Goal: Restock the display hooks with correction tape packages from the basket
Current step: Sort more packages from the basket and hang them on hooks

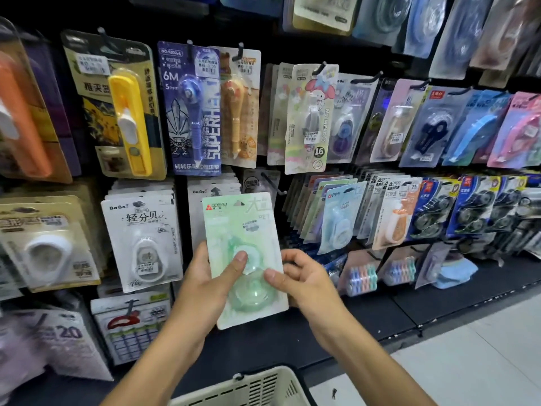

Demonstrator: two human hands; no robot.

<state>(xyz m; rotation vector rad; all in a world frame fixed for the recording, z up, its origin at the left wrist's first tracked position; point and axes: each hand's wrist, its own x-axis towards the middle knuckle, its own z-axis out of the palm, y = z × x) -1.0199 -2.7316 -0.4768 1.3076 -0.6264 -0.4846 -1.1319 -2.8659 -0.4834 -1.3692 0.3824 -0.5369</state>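
A pale green correction tape package (234, 230) stands upright in front of the display, held by both hands. My left hand (209, 284) grips its left edge, thumb pressed on the clear blister. My right hand (304, 278) pinches its right edge, thumb on the blister front. Just behind the package's top right, a bare black display hook (273, 184) sticks out of the dark panel. A cream plastic basket (257, 386) sits at the bottom edge below my arms; its contents are hidden.
Rows of carded correction tapes hang on hooks all around: white BoBo packs (143, 238) to the left, a blue Superhero pack (190, 109) above, same-brand pastel packs (339, 218) to the right. A dark shelf ledge (409, 303) runs below; pale floor (483, 361) lies at right.
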